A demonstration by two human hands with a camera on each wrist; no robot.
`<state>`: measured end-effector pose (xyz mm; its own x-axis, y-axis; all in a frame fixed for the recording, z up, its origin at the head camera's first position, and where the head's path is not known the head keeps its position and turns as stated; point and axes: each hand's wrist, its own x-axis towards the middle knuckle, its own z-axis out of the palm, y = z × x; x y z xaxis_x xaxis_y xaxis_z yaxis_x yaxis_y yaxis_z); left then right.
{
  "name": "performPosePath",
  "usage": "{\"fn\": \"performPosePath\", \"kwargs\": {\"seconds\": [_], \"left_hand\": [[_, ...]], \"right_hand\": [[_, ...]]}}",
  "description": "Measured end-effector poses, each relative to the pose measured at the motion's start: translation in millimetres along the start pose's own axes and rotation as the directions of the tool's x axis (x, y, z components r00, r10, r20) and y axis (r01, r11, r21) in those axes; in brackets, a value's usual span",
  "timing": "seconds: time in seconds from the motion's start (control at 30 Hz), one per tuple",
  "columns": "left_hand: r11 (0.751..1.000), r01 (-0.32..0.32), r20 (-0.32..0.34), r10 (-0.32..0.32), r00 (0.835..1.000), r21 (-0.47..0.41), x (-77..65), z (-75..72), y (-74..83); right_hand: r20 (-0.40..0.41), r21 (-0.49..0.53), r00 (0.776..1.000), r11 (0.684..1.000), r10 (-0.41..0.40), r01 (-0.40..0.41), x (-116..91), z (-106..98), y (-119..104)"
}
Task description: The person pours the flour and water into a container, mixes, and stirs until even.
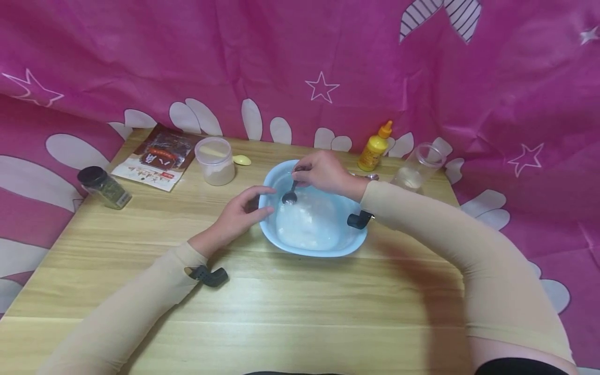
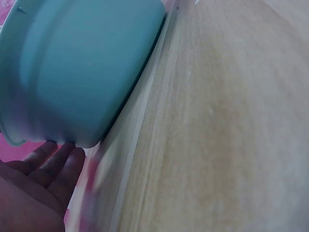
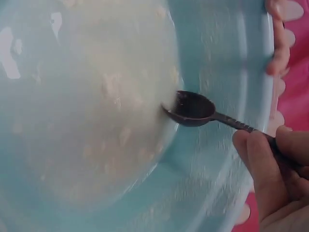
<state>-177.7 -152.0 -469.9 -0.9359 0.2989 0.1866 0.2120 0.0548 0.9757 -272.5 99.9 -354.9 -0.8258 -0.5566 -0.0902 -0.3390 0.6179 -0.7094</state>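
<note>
A light blue plastic basin holds cloudy whitish liquid with pale lumps in it. My right hand pinches the thin handle of a small dark measuring spoon. The spoon's bowl is tilted at the edge of the liquid, inside the basin's far left part. My left hand holds the basin's left side, with thumb and index fingertip at the rim. In the left wrist view, its other fingers touch the basin's outer wall from below the rim.
Back left are a brown-and-white packet, a black-lidded jar, a clear tub of powder and a yellow spoon. Behind the basin stand a yellow bottle and a clear cup, with a metal spoon nearby.
</note>
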Motion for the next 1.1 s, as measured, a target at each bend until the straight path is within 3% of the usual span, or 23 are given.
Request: {"fn": "performPosePath", "kwargs": {"seconds": [0.17, 0.3, 0.63, 0.77, 0.9, 1.0, 1.1], "left_hand": [[1.0, -0.013, -0.005, 0.013, 1.0, -0.002, 0.2, 0.8, -1.4], [1.0, -0.02, -0.013, 0.02, 1.0, 0.013, 0.5, 0.5, -1.0], [1.0, -0.01, -0.01, 0.01, 1.0, 0.027, 1.1, 0.5, 0.1], [1.0, -0.016, -0.012, 0.017, 1.0, 0.024, 1.1, 0.5, -0.8], [1.0, -0.025, -0.015, 0.025, 1.0, 0.011, 0.5, 1.2, -1.6], [1.0, -0.027, -0.01, 0.027, 1.0, -0.004, 0.5, 1.7, -1.2], [1.0, -0.027, -0.006, 0.027, 1.0, -0.005, 1.1, 1.9, -1.2]], "right_hand": [[0.151, 0.064, 0.988, 0.997, -0.039, 0.03, -13, 9, -5], [0.244, 0.052, 0.967, 0.997, -0.068, 0.057, -23, 8, -6], [0.209, -0.133, 0.977, 0.991, 0.028, 0.001, -25, -30, 18], [0.307, -0.104, 0.95, 0.994, 0.059, -0.028, -29, -28, 16], [0.396, -0.029, 0.918, 0.999, 0.027, -0.017, -31, -14, 9], [0.354, 0.006, 0.935, 1.0, 0.003, -0.005, -28, -6, 5], [0.248, -0.002, 0.969, 1.0, -0.01, 0.011, -21, -6, 6]]}}
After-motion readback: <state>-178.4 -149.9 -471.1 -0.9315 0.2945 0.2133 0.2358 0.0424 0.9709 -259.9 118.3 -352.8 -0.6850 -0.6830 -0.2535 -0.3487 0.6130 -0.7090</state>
